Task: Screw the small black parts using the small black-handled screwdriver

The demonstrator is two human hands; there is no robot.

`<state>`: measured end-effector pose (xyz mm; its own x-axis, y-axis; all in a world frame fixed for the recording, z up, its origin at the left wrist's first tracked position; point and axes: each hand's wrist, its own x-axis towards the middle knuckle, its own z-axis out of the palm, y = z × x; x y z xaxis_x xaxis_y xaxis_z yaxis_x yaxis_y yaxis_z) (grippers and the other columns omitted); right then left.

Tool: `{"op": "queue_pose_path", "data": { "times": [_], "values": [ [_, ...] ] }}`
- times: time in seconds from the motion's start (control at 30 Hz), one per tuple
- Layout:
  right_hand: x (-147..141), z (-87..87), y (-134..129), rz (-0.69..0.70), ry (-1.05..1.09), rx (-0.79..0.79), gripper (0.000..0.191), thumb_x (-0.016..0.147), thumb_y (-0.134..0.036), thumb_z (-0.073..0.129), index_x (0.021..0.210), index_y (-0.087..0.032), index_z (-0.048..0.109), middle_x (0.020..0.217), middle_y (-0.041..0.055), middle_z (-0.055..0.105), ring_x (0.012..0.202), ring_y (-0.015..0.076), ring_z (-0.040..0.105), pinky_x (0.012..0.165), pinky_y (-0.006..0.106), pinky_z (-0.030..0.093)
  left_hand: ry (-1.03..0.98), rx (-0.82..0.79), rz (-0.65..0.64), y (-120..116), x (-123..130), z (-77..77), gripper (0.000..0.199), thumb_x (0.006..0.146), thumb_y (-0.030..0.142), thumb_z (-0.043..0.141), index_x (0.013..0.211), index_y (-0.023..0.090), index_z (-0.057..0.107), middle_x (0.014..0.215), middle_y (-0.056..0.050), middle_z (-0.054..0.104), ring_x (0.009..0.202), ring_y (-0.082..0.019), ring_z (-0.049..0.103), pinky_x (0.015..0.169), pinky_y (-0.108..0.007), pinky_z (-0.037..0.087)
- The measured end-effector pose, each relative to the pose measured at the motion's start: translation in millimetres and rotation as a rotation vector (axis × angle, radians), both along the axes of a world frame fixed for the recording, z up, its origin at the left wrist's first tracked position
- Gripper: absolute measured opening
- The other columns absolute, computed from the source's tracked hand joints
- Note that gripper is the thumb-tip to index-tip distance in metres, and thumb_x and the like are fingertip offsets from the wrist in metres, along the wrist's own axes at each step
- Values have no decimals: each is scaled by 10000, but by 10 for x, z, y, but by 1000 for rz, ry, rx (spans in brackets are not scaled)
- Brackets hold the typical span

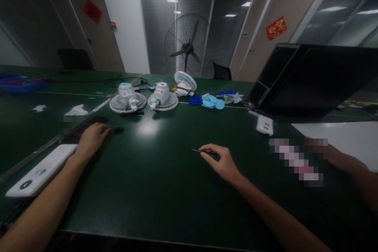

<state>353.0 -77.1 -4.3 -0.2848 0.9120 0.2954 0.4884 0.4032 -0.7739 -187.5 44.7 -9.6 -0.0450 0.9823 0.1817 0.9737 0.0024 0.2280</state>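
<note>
Screwdriver (pixel 214 155) is in R hand (pixel 226 161), thumb & fingers clamped on its dark handle, thin shaft pointing L above green tbl (pixel 153 189). L hand (pixel 93 137) is near the tbl's L side, fingers curled; can't tell if it grips anything. Small black piece (pixel 118 130) is just beside it, white box (pixel 44 170) by the wrist. Three fan heads (pixel 126 91) sit farther back, w/ light-blue blades (pixel 213 101) to the R. Co-worker's arm (pixel 350 164) is at far R.
</note>
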Motion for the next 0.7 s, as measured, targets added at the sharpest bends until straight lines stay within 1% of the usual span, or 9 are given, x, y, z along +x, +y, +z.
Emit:
{"op": "queue_pose_path", "data": {
  "times": [0.1, 0.2, 0.3, 0.47, 0.7],
  "values": [
    [-9, 20, -8, 3, 9, 2, 209, 1004, -341, 651, 1165, -238, 735, 1104, 65, 746, 1004, 249, 695, 868, 409, 575, 1, -22, 12, -27, 38, 50, 440, 993, 436, 519, 1235, 107, 684, 1231, -116, 669, 1103, -300, 626, 909, -380, 509],
    [-15, 34, -12, 2, 10, 8, 207, 1001, -337, 654, 1160, -233, 738, 1103, 65, 746, 999, 245, 696, 869, 401, 572, -55, 43, -15, -57, 104, 65, 471, 1000, 470, 519, 1279, 119, 662, 1216, -98, 691, 1098, -288, 641, 930, -368, 496],
    [-20, 39, -14, 0, 0, 5, 201, 1000, -335, 656, 1148, -231, 742, 1087, 63, 748, 984, 243, 697, 858, 397, 570, -155, 102, -48, -56, 191, 37, 479, 997, 502, 532, 1285, 140, 655, 1235, -61, 705, 1067, -248, 660, 939, -317, 490],
    [-21, 22, -5, -14, -14, 13, 198, 997, -337, 670, 1152, -236, 741, 1073, 56, 748, 971, 240, 698, 858, 399, 562, -195, 57, -53, -4, 272, -3, 454, 959, 492, 598, 1216, 136, 712, 1200, -74, 740, 991, -229, 683, 876, -275, 491],
    [0, -8, 11, -4, -16, -2, 201, 1000, -326, 667, 1169, -241, 733, 1106, 58, 740, 999, 243, 696, 865, 403, 568, -275, 65, -17, -23, 265, 20, 466, 948, 502, 632, 1246, 152, 704, 1190, -34, 751, 991, -212, 687, 886, -265, 499]
  ]
}}
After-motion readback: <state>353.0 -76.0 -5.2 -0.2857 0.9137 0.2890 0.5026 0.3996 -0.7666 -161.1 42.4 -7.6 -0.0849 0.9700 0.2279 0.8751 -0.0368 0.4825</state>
